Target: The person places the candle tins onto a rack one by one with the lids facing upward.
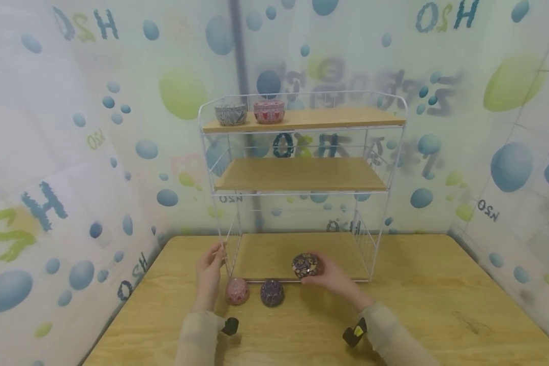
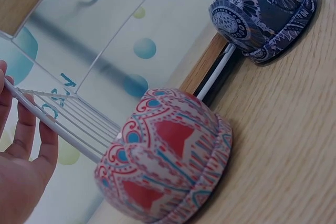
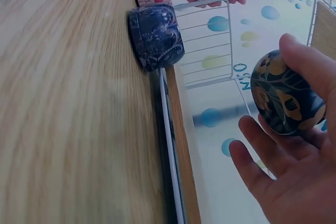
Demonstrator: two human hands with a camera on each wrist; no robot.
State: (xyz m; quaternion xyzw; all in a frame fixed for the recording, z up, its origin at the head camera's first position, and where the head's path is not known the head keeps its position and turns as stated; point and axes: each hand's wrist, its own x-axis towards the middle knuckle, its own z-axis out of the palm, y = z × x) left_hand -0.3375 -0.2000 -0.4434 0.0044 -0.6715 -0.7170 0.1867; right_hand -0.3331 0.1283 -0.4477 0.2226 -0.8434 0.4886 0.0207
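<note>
My right hand [image 1: 328, 277] holds a small round tin [image 1: 305, 265], dark with yellow flowers, above the front of the rack's bottom board. In the right wrist view the thumb is on one side of this tin [image 3: 286, 95] and fingers on the other. My left hand [image 1: 209, 269] grips the left front post of a white wire shelf rack [image 2: 58, 129], fingers behind the bar. A pink-and-red patterned tin [image 2: 163, 156] rests on the table beside that post. To its right sits a dark purple-blue patterned tin [image 3: 156, 38]. Both stand rounded side up along the rack's front edge.
The rack has three wooden boards, including a middle board [image 1: 302, 174]. Its top board [image 1: 343, 117] bears a grey leaf-patterned tin [image 1: 231, 115] and a pink-and-red tin [image 1: 269, 112] at the left. A wooden table [image 1: 439, 305] carries everything; a printed curtain [image 1: 462, 152] hangs around it.
</note>
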